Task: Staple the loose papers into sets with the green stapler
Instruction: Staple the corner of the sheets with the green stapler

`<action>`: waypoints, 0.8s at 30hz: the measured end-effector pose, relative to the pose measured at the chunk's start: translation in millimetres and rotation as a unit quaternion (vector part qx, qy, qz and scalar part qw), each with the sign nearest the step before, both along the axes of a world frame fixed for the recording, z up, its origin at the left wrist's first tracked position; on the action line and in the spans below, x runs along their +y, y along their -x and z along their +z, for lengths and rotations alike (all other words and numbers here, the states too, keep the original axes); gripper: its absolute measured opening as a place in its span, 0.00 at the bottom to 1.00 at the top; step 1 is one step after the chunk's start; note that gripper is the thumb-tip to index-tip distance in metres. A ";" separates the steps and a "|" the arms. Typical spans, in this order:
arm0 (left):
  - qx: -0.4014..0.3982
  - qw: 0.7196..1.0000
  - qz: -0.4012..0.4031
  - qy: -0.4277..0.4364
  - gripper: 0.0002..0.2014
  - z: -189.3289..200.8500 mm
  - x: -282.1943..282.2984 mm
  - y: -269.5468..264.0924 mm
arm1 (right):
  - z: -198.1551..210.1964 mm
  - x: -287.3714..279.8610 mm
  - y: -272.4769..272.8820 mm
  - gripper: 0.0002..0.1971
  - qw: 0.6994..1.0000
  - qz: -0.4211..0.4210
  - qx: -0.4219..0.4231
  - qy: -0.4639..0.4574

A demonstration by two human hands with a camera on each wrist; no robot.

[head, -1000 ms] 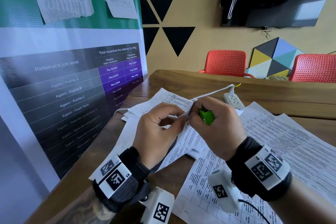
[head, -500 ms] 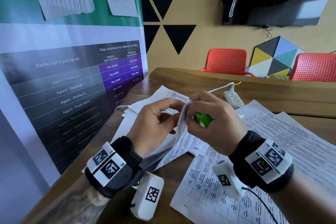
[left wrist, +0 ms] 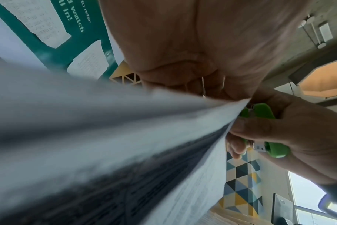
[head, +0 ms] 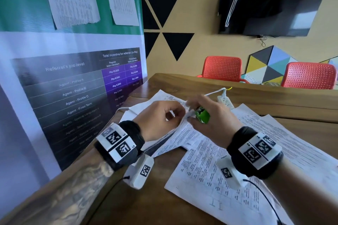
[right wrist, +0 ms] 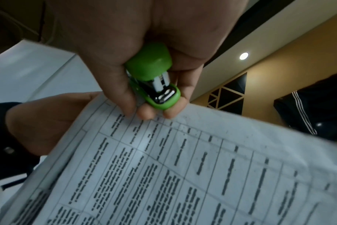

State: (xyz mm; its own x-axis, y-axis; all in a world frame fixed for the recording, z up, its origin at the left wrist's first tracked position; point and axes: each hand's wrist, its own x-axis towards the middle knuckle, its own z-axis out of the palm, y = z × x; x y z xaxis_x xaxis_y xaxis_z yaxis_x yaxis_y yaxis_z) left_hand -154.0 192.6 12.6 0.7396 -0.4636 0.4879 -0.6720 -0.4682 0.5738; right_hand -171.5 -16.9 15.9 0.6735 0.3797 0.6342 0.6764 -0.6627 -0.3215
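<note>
My right hand [head: 210, 113] is curled round a small green stapler [head: 202, 116], which shows clearly in the right wrist view as the green stapler [right wrist: 154, 79] with its metal mouth toward the paper. My left hand [head: 164, 118] pinches the top corner of a set of printed papers [head: 184, 129] and holds it lifted off the table. The sheets' edge [left wrist: 235, 121] meets the stapler [left wrist: 267, 146] right at my right fingertips [right wrist: 144, 113]. The printed papers [right wrist: 183, 167] fill the lower part of the right wrist view.
More printed sheets [head: 274, 151] lie spread over the wooden table [head: 146, 197] to the right and in front. A white power strip [head: 225, 101] with its cable lies behind my hands. A standing banner [head: 73, 78] lines the left side. Two red chairs [head: 222, 68] stand beyond the table.
Both hands have kept hold of the papers and the stapler. The right hand has shifted a little over the paper corner and is blurred by motion now.
</note>
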 end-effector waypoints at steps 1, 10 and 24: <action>0.001 1.000 0.005 -0.008 0.05 0.1 -2.9 4.0 | 0.9 -1.6 3.9 0.11 1.000 0.016 -0.006 0.019; 0.298 0.935 0.048 0.186 0.06 -14.8 -28.0 62.0 | 4.4 -13.3 40.6 0.09 0.990 0.019 0.054 0.131; 0.109 0.981 0.112 -0.112 0.10 1.2 -26.8 80.0 | -10.0 -7.3 63.5 0.08 0.986 0.025 -0.033 0.160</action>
